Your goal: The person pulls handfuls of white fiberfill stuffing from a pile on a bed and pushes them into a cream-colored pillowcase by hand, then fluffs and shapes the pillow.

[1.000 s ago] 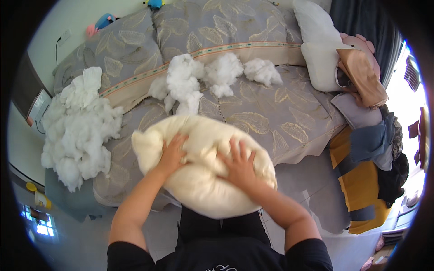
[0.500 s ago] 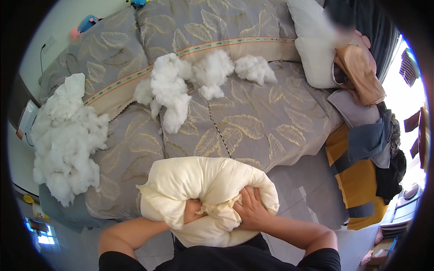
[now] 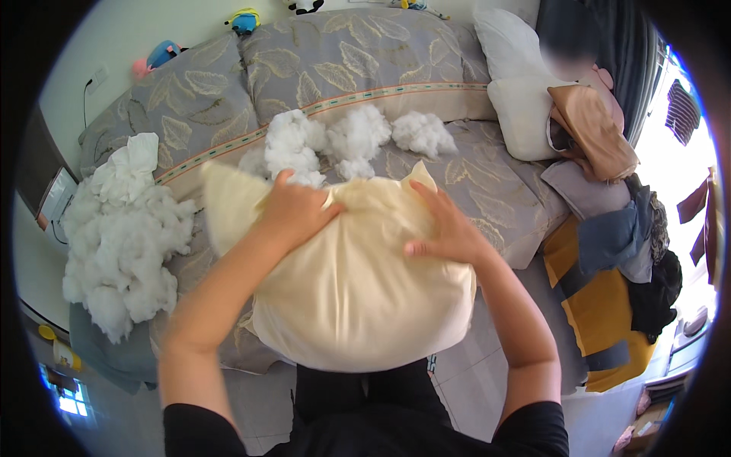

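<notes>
A plump cream pillow [image 3: 358, 297], its satiny cover creased down the middle, hangs upright in front of my body above my legs. Its pointed corners stick up at the upper left and upper right. My left hand [image 3: 297, 209] is closed on the gathered top edge, slightly blurred. My right hand [image 3: 453, 228] lies against the upper right side, thumb and forefinger spread wide; some of its fingers are hidden. Past the pillow, tufts of white stuffing [image 3: 358, 137] sit on the grey leaf-patterned sofa [image 3: 457, 179].
A big heap of white fluff [image 3: 126, 244] lies at the left end of the sofa. White cushions [image 3: 521, 114] and a brown cloth [image 3: 594, 129] are piled at the far right. Dark clothes [image 3: 655, 289] lie over a mustard cover [image 3: 620, 312]. Small plush toys [image 3: 244, 21] line the sofa back.
The pillow has been raised and turned upright, its gathered part now at the top. Both hands have moved up and away from my body; my right hand's fingers have spread.
</notes>
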A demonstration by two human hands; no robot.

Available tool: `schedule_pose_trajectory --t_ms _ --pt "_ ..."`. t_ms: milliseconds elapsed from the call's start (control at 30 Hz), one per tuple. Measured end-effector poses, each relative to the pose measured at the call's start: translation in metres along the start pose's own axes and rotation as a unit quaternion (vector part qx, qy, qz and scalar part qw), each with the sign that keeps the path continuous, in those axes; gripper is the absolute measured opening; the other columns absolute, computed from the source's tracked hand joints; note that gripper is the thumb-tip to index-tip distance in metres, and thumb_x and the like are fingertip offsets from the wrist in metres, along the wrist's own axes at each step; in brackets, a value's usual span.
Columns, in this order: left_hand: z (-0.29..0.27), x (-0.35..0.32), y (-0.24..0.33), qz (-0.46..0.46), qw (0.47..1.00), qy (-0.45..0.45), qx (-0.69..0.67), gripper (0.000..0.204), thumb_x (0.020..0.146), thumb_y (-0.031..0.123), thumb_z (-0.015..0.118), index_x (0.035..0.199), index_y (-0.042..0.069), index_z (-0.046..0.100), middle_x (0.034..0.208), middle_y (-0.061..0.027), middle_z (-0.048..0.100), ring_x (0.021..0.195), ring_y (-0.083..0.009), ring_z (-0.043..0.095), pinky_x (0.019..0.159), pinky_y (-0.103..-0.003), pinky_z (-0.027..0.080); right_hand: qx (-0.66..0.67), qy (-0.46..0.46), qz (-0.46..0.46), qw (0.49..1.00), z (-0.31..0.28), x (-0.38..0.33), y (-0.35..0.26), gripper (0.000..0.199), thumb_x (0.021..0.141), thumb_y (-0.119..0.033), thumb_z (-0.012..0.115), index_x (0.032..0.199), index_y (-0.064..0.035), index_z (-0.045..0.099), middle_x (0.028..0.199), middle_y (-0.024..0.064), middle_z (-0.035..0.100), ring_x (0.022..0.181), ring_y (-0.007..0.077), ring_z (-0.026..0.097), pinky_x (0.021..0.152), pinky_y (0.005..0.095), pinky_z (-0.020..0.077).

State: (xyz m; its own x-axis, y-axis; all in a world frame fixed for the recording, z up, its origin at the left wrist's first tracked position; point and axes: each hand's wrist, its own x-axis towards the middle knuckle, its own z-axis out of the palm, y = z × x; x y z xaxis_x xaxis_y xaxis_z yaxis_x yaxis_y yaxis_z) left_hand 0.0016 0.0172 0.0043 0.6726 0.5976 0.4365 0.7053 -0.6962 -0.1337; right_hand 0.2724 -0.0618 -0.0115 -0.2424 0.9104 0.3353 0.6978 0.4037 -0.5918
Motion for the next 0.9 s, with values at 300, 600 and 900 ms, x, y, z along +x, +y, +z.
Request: schedule_pose_trajectory --t_ms 300,600,900 --pt "0.133 -0.149 0.089 0.052 0.986 0.02 -0.156 0.01 0.058 0.02 0.058 0.051 0.012 0.059 0.053 -0.0066 0.055 0.051 -0.0259 0.055 0.088 -0.053 0.032 -0.337 -0.132 -0.06 0.93 0.191 -0.072 -0.005 0.106 0.055 -0.059 0.07 0.141 -0.0209 0.02 0.127 0.0295 0.036 0.125 0.0456 0.023 0.085 0.0678 0.0236" --pt "0.124 0.036 -0.011 -0.089 0.993 0.03 -0.076 0.028 0.074 0.034 0.057 0.062 0.008 0.06 0.063 -0.0135 0.061 0.061 -0.032 0.057 0.07 -0.043 0.04 -0.271 -0.015 0.06 0.961 0.093 0.076 0.047 0.065 0.06 -0.036 0.071 0.114 -0.009 0.045 0.087 0.0169 0.06 0.083 0.0322 0.06 0.075 0.0428 0.046" --pt "0.114 -0.094 0.039 0.033 0.982 0.056 -0.177 0.03 0.074 0.035 0.057 0.055 0.012 0.057 0.055 -0.0095 0.056 0.057 -0.0254 0.056 0.074 -0.048 0.039 -0.307 -0.164 -0.006 0.937 0.108 -0.085 0.047 0.099 0.051 -0.06 0.072 0.131 -0.0112 0.04 0.118 0.0201 0.046 0.123 0.042 0.029 0.091 0.063 0.0245"
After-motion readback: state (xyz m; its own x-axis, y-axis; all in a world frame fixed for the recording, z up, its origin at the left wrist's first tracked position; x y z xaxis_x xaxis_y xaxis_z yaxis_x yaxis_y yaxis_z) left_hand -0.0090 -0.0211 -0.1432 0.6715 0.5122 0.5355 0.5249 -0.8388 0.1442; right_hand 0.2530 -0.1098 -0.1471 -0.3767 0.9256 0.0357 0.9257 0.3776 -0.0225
